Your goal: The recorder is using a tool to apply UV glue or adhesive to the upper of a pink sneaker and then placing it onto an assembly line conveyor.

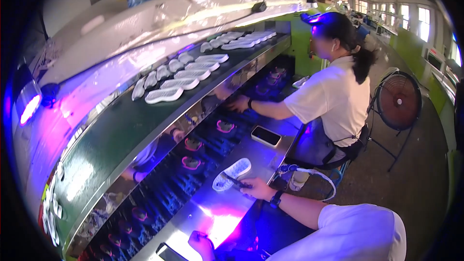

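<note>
In the head view, the person's right hand (255,188) lies on the shiny metal ledge (270,157) along the near edge of the conveyor, fingers closed around a thin dark tool (235,181) whose tip touches a white shoe sole (232,174) lying flat on the ledge. The left hand (200,243) sits low at the picture's bottom edge, on the same ledge, beside a dark flat thing (168,252) that the frame cuts off; whether the left hand is clenched or loose I cannot tell. A phone (266,136) rests farther along the ledge. Beyond it a co-worker (333,96) in a white shirt reaches both hands onto the lower belt. More white soles (176,83) ride the upper green belt (121,130). Purple light blurs the lower belt's small pieces. A round fan (398,100) stands behind the co-worker.
</note>
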Tool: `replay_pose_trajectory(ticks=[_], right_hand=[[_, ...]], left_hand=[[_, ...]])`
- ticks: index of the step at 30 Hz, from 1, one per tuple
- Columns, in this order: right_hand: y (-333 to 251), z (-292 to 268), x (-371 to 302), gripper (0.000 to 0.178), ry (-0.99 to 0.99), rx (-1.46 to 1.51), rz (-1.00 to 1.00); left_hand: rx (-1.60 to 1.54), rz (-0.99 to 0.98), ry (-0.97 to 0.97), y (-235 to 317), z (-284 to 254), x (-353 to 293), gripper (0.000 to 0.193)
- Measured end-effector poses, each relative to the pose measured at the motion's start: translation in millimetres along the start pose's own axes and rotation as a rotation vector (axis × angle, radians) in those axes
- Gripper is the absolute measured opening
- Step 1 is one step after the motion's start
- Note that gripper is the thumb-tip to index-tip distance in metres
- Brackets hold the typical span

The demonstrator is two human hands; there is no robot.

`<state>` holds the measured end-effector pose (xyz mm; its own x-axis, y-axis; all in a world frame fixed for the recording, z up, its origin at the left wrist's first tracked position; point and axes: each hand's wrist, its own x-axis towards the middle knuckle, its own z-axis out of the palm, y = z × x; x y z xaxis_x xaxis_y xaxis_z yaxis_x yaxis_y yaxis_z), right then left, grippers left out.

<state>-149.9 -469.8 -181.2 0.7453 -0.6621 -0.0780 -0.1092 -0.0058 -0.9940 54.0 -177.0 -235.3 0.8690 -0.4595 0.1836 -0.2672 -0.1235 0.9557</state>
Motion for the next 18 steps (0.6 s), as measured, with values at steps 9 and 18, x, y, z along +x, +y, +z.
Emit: replay_pose_trajectory(ticks=[9, 18], right_hand=[[7.5, -6.9, 6.1, 0.04, -0.038, 0.008, 0.016], [16.9, -1.3, 11.3, 0.043, -0.013, 0.063, -0.037]], left_hand=[[0.278, 0.041, 0.055, -18.5, 5.7, 7.1, 0.015], [-0.031, -0.257, 0.019, 51.1, 7.4, -2.2, 0.014]])
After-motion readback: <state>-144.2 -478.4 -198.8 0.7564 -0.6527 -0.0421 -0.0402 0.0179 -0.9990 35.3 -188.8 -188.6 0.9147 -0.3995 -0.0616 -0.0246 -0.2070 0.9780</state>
